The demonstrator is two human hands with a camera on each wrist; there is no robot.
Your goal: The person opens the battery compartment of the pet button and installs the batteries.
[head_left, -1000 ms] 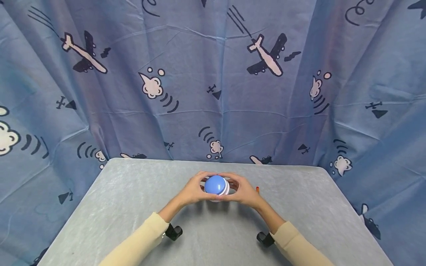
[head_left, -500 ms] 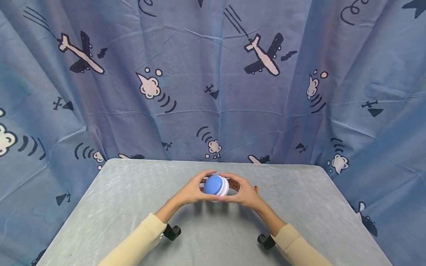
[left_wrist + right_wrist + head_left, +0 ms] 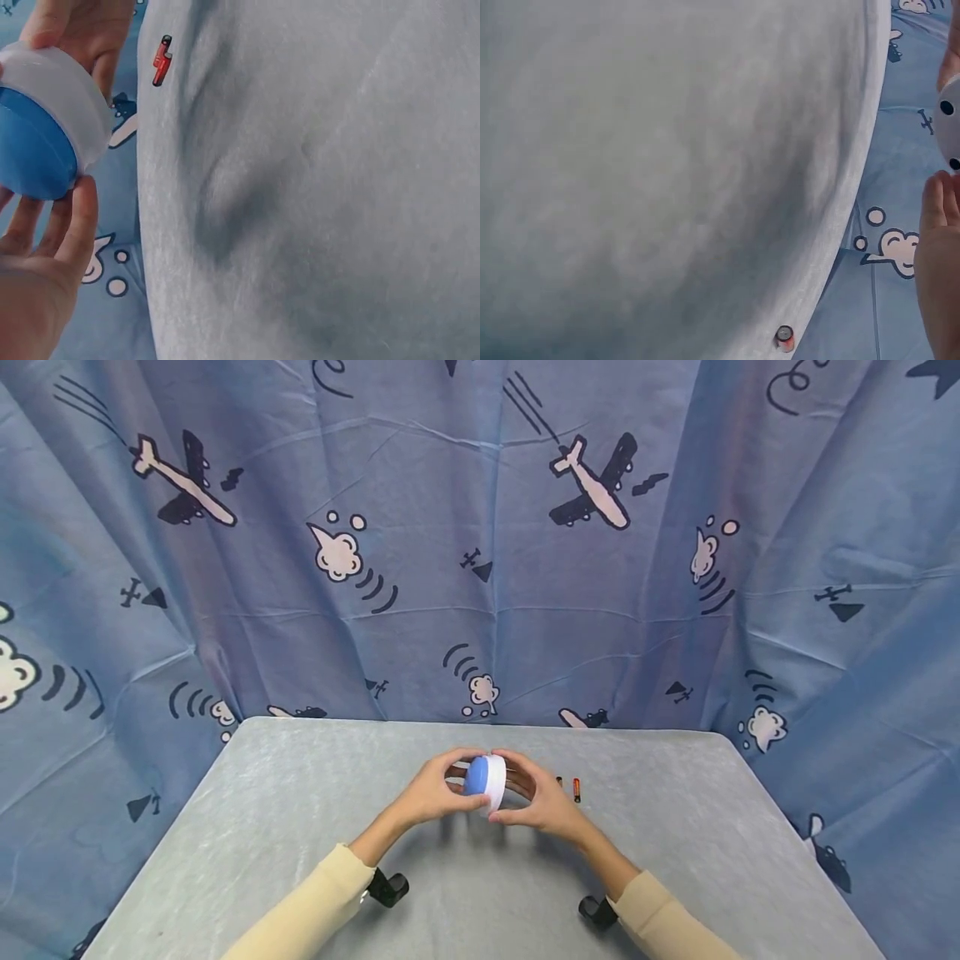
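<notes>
Both hands are holding a round blue and white device [image 3: 483,778] above the table's [image 3: 262,827] middle, tipped on edge. The left hand [image 3: 429,793] is curling around its blue dome at nine o'clock; the right hand [image 3: 538,798] is cupping its white base at three o'clock. Two small batteries [image 3: 576,789] are lying on the table farther toward three o'clock.

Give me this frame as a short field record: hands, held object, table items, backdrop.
left hand: grips the blue dome side of the round object
right hand: grips the white base side
held object: blue-and-white round gadget, tipped on its side, lifted off the table
gadget underside: dark holes visible in the right wrist view, detail unclear
table: grey cloth-covered top
loose items: two small batteries lying right of the hands
backdrop: blue curtain with airplane and cloud prints
</notes>
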